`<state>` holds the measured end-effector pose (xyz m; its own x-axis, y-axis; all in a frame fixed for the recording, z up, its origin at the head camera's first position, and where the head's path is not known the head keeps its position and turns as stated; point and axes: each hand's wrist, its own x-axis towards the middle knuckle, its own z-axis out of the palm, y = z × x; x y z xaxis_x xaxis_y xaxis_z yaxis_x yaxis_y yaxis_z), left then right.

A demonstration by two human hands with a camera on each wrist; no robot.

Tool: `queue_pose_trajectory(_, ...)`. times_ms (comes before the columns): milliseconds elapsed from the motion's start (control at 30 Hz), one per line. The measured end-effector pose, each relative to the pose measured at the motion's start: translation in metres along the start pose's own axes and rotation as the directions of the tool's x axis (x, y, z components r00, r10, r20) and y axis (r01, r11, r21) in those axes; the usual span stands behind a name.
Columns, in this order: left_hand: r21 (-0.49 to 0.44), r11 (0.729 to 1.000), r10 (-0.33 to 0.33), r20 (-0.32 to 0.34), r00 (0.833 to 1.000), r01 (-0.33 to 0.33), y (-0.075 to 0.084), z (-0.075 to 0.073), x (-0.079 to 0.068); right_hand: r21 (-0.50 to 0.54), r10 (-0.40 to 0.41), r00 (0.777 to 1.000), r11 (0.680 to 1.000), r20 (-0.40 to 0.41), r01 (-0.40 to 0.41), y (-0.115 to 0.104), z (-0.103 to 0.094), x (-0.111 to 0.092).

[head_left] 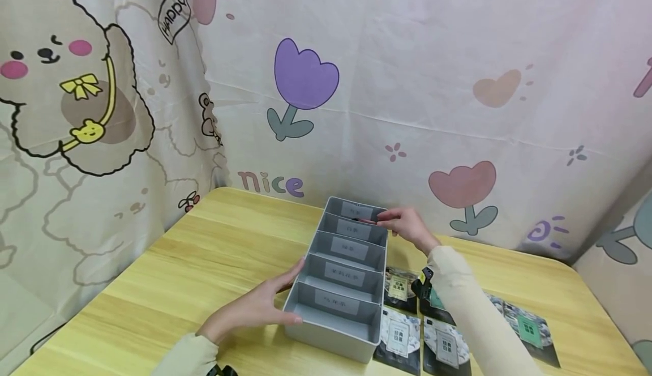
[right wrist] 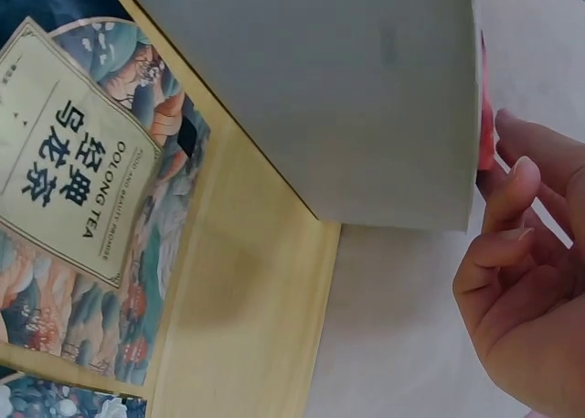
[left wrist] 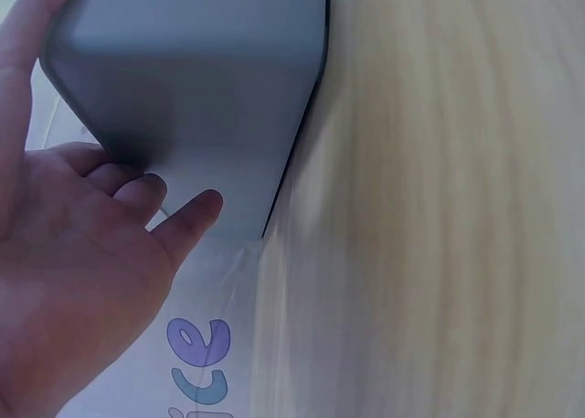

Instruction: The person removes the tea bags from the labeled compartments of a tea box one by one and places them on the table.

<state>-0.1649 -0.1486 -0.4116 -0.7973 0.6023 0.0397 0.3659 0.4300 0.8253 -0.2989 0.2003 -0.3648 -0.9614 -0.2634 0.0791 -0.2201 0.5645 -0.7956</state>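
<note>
A grey divided box (head_left: pixel 326 339) with several labelled compartments stands lengthwise on the table. My left hand (head_left: pixel 257 308) rests at its near left corner, thumb by the rim and fingers against the side wall. In the left wrist view those relaxed fingers (left wrist: pixel 187 221) touch the grey wall. At the box's far end, my right hand (head_left: pixel 406 226) pinches a thin red packet (head_left: pixel 364 221), which lies over the farthest compartments. Only a red strip of the packet (right wrist: pixel 486 116) shows past the rim in the right wrist view; the box hides the rest.
Right of the box lie an oolong tea packet (head_left: pixel 399 289), two white-labelled packets (head_left: pixel 398 339) and a green-labelled packet (head_left: pixel 531 330). My right forearm (head_left: pixel 476 313) crosses above others and partly covers them. A printed cloth (head_left: pixel 387 98) hangs behind the wooden table (head_left: pixel 229 234).
</note>
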Motion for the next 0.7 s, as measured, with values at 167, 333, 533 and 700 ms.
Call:
queue_pose_trajectory(167,-0.008,1.0,-0.003,-0.004,1.0,0.003,0.0,0.0001,-0.0001,-0.074,-0.023,1.0,0.997,0.001,0.023,0.0024,0.0052,0.0015)
queue_pose_trajectory(333,-0.014,1.0,0.0,0.0,1.0,0.0,-0.0002,0.0006,0.0004,-0.112,-0.053,0.999,0.992,-0.003,0.052,0.0039,0.0071,0.0021)
queue_pose_trajectory(533,-0.014,1.0,-0.002,-0.003,1.0,0.002,-0.0007,0.0008,0.0003,-0.112,-0.088,0.996,0.99,-0.015,0.086,0.0043,0.0076,-0.0001)
queue_pose_trajectory(700,-0.021,1.0,-0.008,-0.002,1.0,0.008,0.0002,0.0006,-0.0001,-0.085,-0.126,0.992,0.989,-0.029,0.123,0.0045,0.0093,-0.0012)
